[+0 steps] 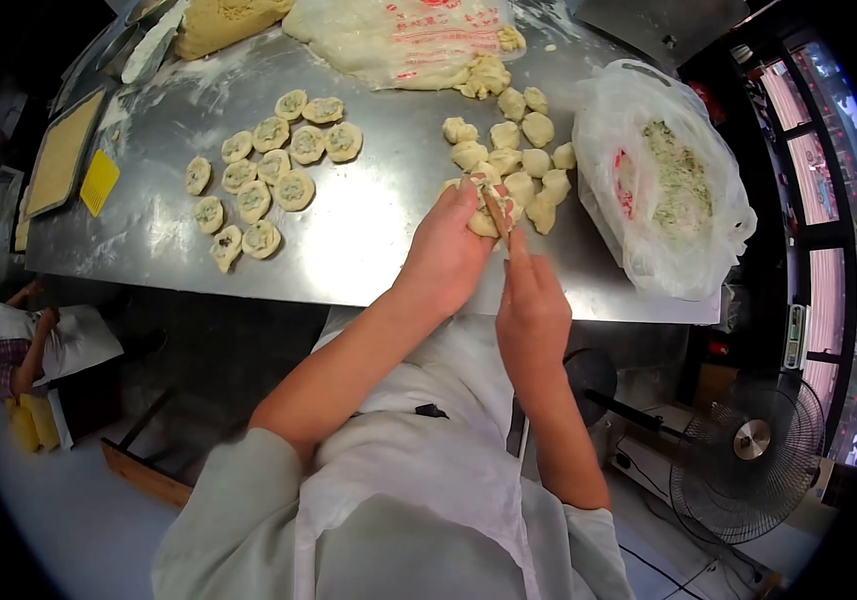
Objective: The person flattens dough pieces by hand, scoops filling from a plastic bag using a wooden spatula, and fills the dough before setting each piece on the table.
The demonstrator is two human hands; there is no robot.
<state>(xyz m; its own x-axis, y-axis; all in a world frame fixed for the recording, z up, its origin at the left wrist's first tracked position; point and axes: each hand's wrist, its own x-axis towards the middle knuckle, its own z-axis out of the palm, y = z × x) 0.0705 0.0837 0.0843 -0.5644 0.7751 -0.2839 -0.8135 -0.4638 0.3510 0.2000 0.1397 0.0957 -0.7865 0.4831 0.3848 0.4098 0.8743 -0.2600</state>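
Observation:
My left hand (441, 247) cups a flattened piece of dough (482, 222) above the front of the table, its thumb at the near rim. In my right hand (533, 312) is a narrow brown stick (494, 208), its tip pressed into the middle of that dough. Just beyond my hands lie several plain dough lumps (504, 161), some touching. To the right sits a clear plastic bag (638, 100) with pale green, shredded filling (679, 180) in it. Left of my hands, several round filled buns (272, 166) rest on the metal.
The steel table (348, 265) ends close to my apron. Bagged dough (398, 40) lies at the back. A yellow scraper (99, 183) and a tray (63, 155) are at the left. On the floor, a fan (748, 450) stands right; another person (33, 345) sits left.

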